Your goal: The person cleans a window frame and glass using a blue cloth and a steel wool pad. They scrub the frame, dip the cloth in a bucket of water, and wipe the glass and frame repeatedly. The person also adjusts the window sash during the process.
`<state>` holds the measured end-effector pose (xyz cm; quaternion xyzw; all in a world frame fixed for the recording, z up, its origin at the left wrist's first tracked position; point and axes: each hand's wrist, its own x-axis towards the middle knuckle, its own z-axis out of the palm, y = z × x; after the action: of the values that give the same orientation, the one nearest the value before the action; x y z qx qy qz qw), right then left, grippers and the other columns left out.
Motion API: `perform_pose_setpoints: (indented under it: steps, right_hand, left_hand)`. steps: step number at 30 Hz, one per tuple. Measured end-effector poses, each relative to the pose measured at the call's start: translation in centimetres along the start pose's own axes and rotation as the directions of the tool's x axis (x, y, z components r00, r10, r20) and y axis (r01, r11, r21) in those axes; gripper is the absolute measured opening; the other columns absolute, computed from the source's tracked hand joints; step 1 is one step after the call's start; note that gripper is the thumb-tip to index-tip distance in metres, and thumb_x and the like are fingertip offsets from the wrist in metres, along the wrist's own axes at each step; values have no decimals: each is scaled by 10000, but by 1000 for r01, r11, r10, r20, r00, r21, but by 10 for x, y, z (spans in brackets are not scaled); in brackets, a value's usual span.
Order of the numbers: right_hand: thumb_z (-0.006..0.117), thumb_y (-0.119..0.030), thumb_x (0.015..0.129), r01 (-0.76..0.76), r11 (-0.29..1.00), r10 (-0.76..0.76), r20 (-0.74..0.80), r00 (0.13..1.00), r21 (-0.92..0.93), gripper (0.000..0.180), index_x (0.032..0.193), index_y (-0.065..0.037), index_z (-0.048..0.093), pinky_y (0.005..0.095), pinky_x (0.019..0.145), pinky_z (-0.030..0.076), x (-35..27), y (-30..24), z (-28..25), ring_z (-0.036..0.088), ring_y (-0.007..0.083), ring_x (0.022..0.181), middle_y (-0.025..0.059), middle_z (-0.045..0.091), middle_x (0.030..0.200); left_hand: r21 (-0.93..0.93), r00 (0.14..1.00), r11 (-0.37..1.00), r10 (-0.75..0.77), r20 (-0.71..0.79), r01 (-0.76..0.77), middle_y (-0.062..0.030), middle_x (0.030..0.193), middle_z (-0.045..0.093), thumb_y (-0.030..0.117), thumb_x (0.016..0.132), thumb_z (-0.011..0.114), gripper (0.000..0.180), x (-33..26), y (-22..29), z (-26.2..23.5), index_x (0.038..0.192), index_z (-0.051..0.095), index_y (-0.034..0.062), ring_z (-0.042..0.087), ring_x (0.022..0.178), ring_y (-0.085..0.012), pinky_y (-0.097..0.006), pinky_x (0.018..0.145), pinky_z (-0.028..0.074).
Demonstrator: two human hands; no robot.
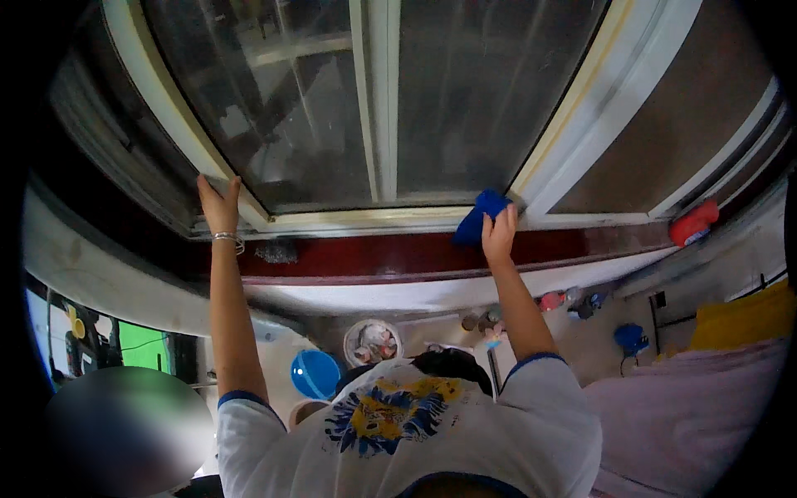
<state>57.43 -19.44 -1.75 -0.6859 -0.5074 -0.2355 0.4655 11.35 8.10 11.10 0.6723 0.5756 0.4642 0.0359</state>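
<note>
My left hand (219, 207) grips the pale left stile of the sliding window sash (274, 221), near its lower corner, thumb on one side and fingers on the other. In my right hand (500, 236) is a blue cloth (481, 217), pressed against the sash's lower right corner. Part of the cloth hangs down over the dark red windowsill (374, 256). On the sill, just right of my left wrist, lies a crumpled greyish clump (276, 251); I cannot make out what it is.
A red packet-like thing (694, 222) sits at the sill's right end. Below are a blue bucket (315, 374), a white bucket (350, 340) with mixed things inside and several small items on the floor. Pink fabric (689, 415) and a yellow cloth (743, 318) lie at the right.
</note>
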Motion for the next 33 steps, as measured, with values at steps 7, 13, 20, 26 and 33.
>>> perform_pose_setpoints:
  steps: [7,13,20,26,33]
  right_hand:
    - [612,-8,685,17,985,-61,-255,965,-171,289,972,9,583,451,915,393,75,-13,-16,470,414,1047,222,472,1148]
    - [623,15,600,24,895,-265,-488,831,-445,213,806,38,572,495,937,350,219,-69,-95,440,438,1059,254,460,1176]
    - [588,56,599,564,676,-734,-505,454,-474,212,804,30,634,480,879,432,319,-82,-118,534,434,1041,180,587,1100]
    - [602,-167,747,506,806,-592,-374,714,-308,427,1070,107,552,557,998,298,256,-82,-69,437,482,1149,289,492,1214]
    - [636,-411,762,32,979,39,338,940,-203,721,1257,86,469,572,1074,190,75,-77,42,416,428,1210,276,479,1272]
  left_hand:
    - [47,1000,999,-19,-19,20,-309,1361,380,402,782,720,885,-3,-4,8,1373,273,-82,398,1251,-421,-430,1015,367]
    - [8,1000,1000,-15,-27,15,-312,1363,374,393,789,718,867,-4,-4,4,1363,286,-93,387,1253,-426,-432,1027,351]
    - [-72,999,997,-20,-27,18,-310,1358,379,355,793,724,845,-6,5,2,1361,288,-92,401,1242,-417,-425,1028,346]
    - [-27,999,999,-22,-27,21,-295,1391,352,368,788,726,872,-6,2,8,1374,274,-92,370,1281,-395,-398,1059,321]
    - [-147,999,989,-40,-19,36,-299,1366,381,347,769,743,871,-5,-6,3,1360,287,-103,403,1253,-395,-417,1030,349]
